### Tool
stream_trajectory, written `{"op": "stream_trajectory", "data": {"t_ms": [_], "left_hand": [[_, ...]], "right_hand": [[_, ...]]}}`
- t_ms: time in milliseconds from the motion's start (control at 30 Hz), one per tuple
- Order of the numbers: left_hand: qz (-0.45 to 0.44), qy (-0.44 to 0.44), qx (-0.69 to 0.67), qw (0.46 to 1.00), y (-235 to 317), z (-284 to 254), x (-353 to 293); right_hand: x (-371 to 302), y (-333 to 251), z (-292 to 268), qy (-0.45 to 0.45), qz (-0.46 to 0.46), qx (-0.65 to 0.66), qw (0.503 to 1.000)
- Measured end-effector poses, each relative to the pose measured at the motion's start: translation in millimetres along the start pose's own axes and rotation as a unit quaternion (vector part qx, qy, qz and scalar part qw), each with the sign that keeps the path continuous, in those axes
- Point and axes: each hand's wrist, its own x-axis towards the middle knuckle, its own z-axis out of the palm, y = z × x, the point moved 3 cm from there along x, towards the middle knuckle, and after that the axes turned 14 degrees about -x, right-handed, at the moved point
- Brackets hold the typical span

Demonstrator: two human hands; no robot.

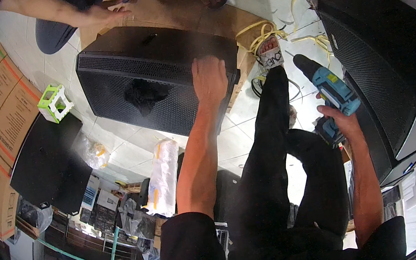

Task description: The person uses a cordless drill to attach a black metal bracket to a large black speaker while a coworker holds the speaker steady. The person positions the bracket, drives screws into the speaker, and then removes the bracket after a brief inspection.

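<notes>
A large black loudspeaker [154, 92] with a perforated grille lies in front of me, partly on flattened cardboard. My left hand [210, 78] is on its right part, the fingers curled over an edge and their tips hidden. A dark patch [146, 96] shows mid-grille; I cannot tell whether it is a hole or a cloth. In my right hand [339, 118] is a teal and black cordless drill [335, 90], wrapped by the handle and held apart from the loudspeaker. Its black nose points up and left, away from me.
Another person's hands [117, 9] reach in at the far side. Tall black speakers [392, 70] stand at right. Yellow strapping [271, 31] tangles by my foot. Left are stacked cartons [6, 114], a green-white stool [55, 103], a black panel [49, 162] and a white wrapped roll [164, 177].
</notes>
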Motion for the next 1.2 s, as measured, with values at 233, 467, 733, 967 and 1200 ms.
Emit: {"op": "stream_trajectory", "data": {"t_ms": [233, 467, 733, 967, 1200], "left_hand": [[-0.136, 0.038, 0.072, 0.987, -4, -1, 34], [-0.131, 0.056, 0.048, 0.989, 1, 3, 39], [-0.199, -0.018, 0.018, 0.98, -6, 8, 36], [-0.197, -0.054, 0.032, 0.978, -6, 8, 38], [-0.163, -0.027, 0.052, 0.985, -5, 10, 41]], "right_hand": [[32, -9, -19, -0.012, -0.008, -0.098, 0.995], [89, -16, -23, -0.029, 0.0, -0.172, 0.985], [91, -72, -13, -0.021, 0.0, -0.08, 0.997], [82, -94, -4, 0.046, 0.011, -0.027, 0.999], [68, -109, -6, 0.045, -0.022, 0.054, 0.997]]}}
